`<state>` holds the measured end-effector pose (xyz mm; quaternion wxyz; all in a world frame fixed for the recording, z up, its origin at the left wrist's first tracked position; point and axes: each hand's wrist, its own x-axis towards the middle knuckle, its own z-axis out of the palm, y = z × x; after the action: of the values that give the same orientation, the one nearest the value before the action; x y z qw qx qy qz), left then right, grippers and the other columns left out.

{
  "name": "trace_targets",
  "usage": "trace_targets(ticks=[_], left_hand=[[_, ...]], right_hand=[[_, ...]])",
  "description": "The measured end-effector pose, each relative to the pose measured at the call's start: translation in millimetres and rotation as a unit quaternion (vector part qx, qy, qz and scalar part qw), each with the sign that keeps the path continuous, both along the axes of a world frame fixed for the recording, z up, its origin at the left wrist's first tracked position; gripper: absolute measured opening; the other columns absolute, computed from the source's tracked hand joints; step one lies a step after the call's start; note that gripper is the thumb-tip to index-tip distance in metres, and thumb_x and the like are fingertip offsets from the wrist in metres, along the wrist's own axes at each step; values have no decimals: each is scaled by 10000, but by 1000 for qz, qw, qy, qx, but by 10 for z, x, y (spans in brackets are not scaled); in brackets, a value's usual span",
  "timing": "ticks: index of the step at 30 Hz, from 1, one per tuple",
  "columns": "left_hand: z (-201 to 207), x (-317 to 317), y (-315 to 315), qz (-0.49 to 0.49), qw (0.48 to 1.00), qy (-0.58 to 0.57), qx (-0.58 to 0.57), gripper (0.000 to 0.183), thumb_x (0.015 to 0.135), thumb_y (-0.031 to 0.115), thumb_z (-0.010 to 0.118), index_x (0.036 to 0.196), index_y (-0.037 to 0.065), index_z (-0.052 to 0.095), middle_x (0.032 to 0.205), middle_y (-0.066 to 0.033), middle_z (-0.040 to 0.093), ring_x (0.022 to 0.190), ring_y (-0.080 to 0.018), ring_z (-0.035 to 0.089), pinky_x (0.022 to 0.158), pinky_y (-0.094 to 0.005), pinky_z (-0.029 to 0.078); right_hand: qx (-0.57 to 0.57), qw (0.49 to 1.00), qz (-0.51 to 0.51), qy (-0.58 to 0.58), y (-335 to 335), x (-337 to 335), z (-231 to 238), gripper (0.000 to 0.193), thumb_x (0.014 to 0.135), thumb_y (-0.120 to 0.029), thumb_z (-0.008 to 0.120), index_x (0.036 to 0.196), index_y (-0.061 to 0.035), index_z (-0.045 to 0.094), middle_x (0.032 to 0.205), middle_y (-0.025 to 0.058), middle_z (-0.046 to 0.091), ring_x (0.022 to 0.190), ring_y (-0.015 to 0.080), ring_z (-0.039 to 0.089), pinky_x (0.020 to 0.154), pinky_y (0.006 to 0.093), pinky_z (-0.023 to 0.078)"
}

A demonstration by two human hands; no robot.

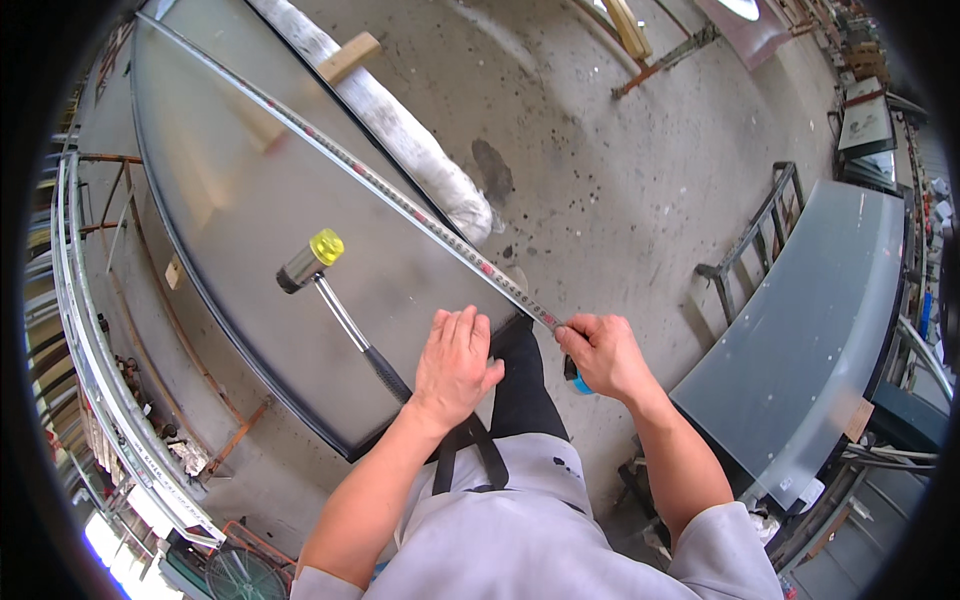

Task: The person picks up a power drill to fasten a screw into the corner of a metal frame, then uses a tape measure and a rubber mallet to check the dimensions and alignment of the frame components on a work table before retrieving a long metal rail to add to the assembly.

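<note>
My right hand (606,354) is closed around a tape measure, its blue case (580,383) partly hidden beneath the fingers. The drawn-out blade (420,217) runs from that hand toward the far left, along a pale metal strip on a large frosted glass panel (370,262) with a black edge. Over the panel's near corner is my left hand (455,365), fingers stretched out and holding nothing. A mallet (343,313) with a yellow face and a black grip lies on the glass, its handle end close to my left wrist.
A wooden block (349,57) rests across a white wrapped beam (400,125) beside the panel. At the right, another glass panel (800,330) stands near a dark metal rack (752,240). Curved metal profiles (105,350) line the left, and a fan (243,573) stands at the lower left.
</note>
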<state>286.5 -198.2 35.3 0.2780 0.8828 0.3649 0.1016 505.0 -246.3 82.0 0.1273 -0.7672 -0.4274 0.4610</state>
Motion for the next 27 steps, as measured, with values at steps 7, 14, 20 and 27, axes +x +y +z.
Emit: trace_targets(ticks=[7,14,20,27], left_hand=[[-100,44,67,-4,1000,18,-3,689,614,152,825,1201,-33,517,1190,-223,553,1070,-387,548,1036,-503,386],[-103,65,56,-5,1000,24,2,669,621,148,812,1199,-32,527,1173,-212,560,1055,-390,562,1025,-507,400],[-85,60,60,-11,999,34,5,665,632,160,807,1204,-28,525,1172,-205,559,1051,-387,567,1022,-510,406],[-65,75,67,-13,999,37,2,678,620,159,814,1202,-27,520,1171,-200,557,1058,-382,568,1022,-512,408]], right_hand=[[45,999,0,-10,-40,29,-176,177,880,-157,620,818,7,646,690,191,597,663,390,587,610,437,462],[61,998,7,-12,-77,28,-245,186,882,-154,619,782,2,628,686,171,593,661,382,584,614,440,463],[82,996,17,-18,-79,23,-281,202,882,-147,614,756,11,611,685,170,594,655,383,582,611,439,463],[72,997,7,-8,-87,22,-291,211,879,-138,611,738,17,596,685,174,593,654,386,582,612,443,463]])
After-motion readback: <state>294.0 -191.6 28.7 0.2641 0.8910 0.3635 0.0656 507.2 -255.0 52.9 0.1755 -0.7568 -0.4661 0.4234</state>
